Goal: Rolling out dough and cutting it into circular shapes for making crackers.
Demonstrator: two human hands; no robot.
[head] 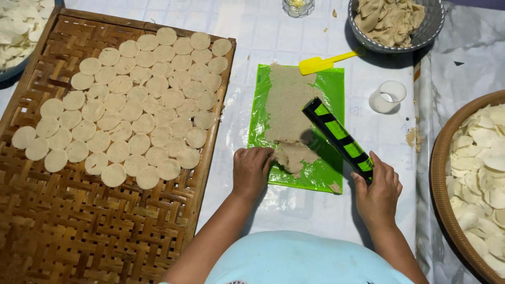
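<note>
At the far left, a bowl of pale discs (18, 29) is cut off by the corner of the view. Next to it, a woven bamboo tray (79, 226) is laid on the surface (252, 31), and rows of round dough discs (131, 105) are spread across its upper half, touching and overlapping. Just right of the tray, the left hand (252, 171) is pressed down, fingers curled, on the near left corner of a green plastic sheet (329, 87), at the edge of the flattened dough (289, 110) that lies along the sheet. Over to the right, a black tube with green stripes (336, 137) is gripped at its near end by the right hand (377, 189), closed around it, and is held slanting across the sheet above the dough. A yellow spatula (323, 63) is seen at the sheet's far edge, a metal bowl of dough scraps (392, 21) beyond it, a small clear cup (388, 96) beside the sheet. At the far right, a round basket of pale chips (473, 173) is partly visible.
</note>
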